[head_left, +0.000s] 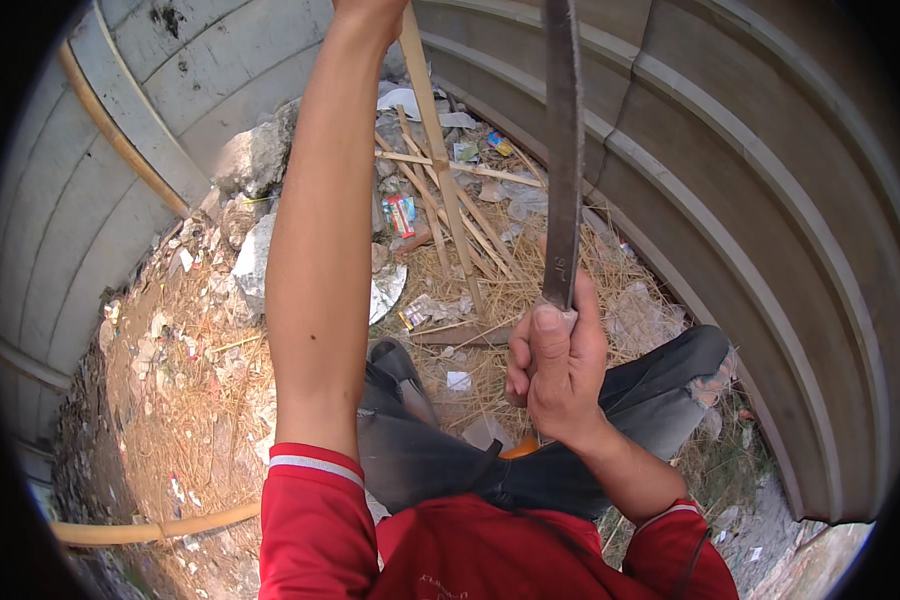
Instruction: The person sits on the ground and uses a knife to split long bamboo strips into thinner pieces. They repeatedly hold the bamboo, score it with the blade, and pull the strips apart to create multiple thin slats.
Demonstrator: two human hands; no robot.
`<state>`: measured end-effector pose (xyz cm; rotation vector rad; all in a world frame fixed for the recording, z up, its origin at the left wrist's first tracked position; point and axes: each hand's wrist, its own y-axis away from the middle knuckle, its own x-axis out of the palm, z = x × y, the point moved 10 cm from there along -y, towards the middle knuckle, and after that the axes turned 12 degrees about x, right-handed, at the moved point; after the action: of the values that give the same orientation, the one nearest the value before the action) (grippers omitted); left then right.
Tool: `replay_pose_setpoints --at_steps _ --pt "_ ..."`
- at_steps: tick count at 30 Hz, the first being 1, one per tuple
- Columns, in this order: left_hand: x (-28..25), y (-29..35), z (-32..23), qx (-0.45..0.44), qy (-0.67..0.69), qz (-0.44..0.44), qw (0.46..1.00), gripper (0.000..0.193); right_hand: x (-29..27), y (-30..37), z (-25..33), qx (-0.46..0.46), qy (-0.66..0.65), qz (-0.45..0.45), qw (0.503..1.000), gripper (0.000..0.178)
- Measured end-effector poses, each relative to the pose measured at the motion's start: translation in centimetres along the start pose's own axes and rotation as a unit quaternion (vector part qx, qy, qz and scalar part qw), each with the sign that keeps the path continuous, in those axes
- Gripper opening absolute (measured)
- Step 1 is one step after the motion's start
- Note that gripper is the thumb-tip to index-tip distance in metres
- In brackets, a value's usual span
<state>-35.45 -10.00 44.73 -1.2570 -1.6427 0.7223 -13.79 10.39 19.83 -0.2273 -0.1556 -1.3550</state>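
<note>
My right hand (562, 370) is wrapped round the handle of a machete (563, 160), thumb along the grip. Its long dark blade points away from me and runs out of view at the top edge. My left arm stretches far forward, and only the wrist and part of my left hand (370, 8) show at the top edge. A pale bamboo strip (436, 140) comes down from that hand, its lower end on the ground between my feet. The left fingers are cut off by the edge, but the strip stands up from the ground at the hand. Blade and strip are apart.
Several loose bamboo strips (490, 235) lie crossed on straw and litter ahead. Rubble chunks (255, 160) sit by a grey wall (230, 60) at the left. A ribbed metal sheet (730, 200) curves close along the right. A bamboo pole (160, 530) lies at lower left.
</note>
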Motion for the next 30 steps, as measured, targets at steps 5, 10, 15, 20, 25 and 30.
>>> replay_pose_setpoints --at_steps 5,10,15,20,25,30 --pt "-2.3 -0.4 -0.6 -0.003 -0.02 -0.024 1.0 0.044 -4.0 4.1 -18.2 0.459 -0.116 -0.035 0.88 0.026" --pt "0.7 2.3 -1.4 -0.061 0.206 0.044 0.976 0.049 -6.0 2.8 -14.2 0.332 -0.076 -0.061 0.938 0.05" --pt "-1.8 3.0 -0.3 -0.111 0.202 0.008 0.973 0.043 -4.0 0.6 -0.7 0.135 -0.061 -0.038 0.988 0.048" --pt "-1.3 3.2 0.9 -0.14 0.271 0.014 0.952 0.039 -2.9 2.1 -0.2 0.137 -0.017 0.007 0.99 0.046" --pt "1.0 4.0 1.2 -0.158 0.454 0.083 0.873 0.035 -2.3 2.1 -2.8 0.256 -0.032 0.046 0.965 0.044" --pt "1.1 4.9 1.4 -0.195 0.363 -0.014 0.911 0.035 -3.3 1.9 7.8 -0.015 -0.031 -0.075 0.997 0.064"
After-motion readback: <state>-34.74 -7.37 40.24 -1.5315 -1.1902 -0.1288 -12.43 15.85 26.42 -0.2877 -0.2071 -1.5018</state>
